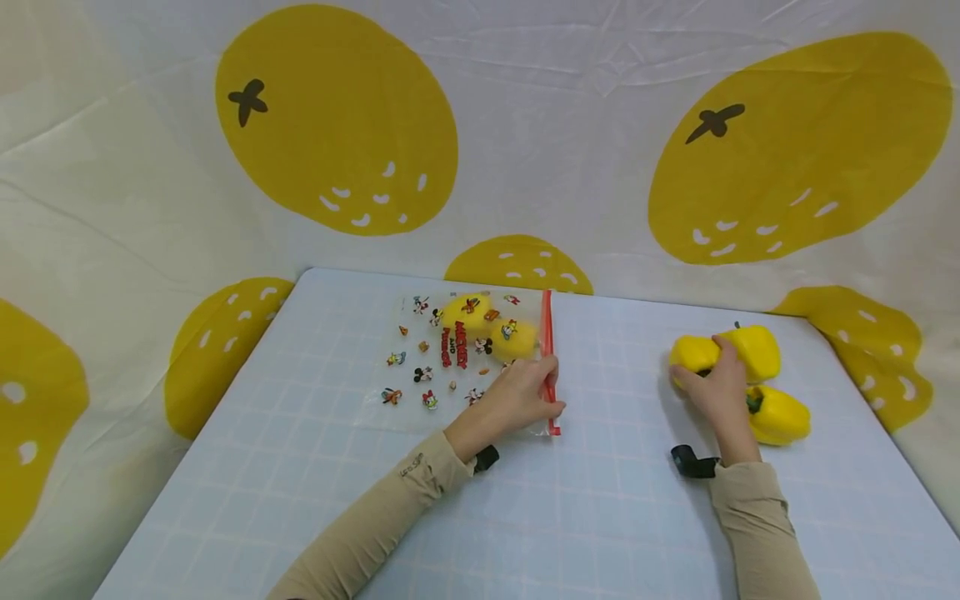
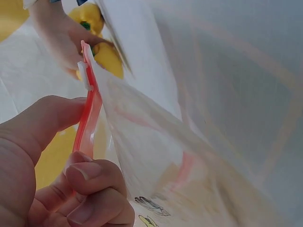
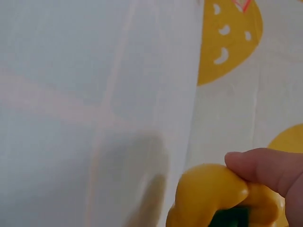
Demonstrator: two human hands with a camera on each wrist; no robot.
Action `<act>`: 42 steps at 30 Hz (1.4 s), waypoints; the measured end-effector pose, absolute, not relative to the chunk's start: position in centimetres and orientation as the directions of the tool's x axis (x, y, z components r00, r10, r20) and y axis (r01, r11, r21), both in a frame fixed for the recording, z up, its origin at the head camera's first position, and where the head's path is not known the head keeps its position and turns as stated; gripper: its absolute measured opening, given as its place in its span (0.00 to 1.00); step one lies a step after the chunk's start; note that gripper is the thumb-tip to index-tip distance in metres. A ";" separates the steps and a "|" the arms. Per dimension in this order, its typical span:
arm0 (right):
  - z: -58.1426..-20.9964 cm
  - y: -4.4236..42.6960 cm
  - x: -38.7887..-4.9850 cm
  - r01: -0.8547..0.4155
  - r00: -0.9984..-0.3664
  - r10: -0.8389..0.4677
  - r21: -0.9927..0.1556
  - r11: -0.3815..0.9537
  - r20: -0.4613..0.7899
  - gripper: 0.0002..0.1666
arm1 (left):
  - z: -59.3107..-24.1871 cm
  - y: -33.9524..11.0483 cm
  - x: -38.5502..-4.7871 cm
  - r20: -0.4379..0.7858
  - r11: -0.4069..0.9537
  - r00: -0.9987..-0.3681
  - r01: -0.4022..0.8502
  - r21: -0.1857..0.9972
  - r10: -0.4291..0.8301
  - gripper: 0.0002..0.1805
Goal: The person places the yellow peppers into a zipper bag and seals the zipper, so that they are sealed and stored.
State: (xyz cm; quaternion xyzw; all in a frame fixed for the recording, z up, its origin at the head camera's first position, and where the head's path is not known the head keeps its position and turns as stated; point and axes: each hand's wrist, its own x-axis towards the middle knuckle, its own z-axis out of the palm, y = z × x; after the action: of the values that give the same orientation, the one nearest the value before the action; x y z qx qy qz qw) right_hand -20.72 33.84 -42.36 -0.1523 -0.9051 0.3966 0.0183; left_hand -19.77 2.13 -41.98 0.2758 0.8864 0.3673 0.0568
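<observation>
A clear zip bag [image 1: 382,367] with a red slider edge and cartoon prints lies on the table, with two yellow bell peppers [image 1: 513,340] inside it. My left hand [image 1: 517,393] holds the red edge; in the left wrist view the thumb and curled fingers are at the red strip [image 2: 87,118], its white rim standing apart from it near the top. Over on the right, my right hand [image 1: 716,396] grips a yellow bell pepper [image 3: 206,191], thumb on its side. Two more yellow bell peppers sit beside that hand, a farther one [image 1: 757,354] and a nearer one [image 1: 780,415].
A pale blue checked cloth [image 1: 600,517] covers the table. Behind it hangs a white curtain [image 1: 540,167] with large yellow fruit prints, meeting the table's back edge. Black wrist-camera mounts [image 1: 692,461] stick out beside both cuffs.
</observation>
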 end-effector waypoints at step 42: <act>-44.8 22.6 -23.2 -0.172 -0.863 -0.505 -0.939 0.298 -0.002 0.44 | -41.3 2.3 -19.7 0.101 0.603 -0.860 0.430 0.672 0.501 0.16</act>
State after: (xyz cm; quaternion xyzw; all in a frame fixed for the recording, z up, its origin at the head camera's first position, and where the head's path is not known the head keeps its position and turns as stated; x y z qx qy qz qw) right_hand -23.21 22.62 -44.79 0.2139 -0.7915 0.5523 -0.1506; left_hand -19.69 2.29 -41.29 0.2603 0.8940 0.3615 0.0487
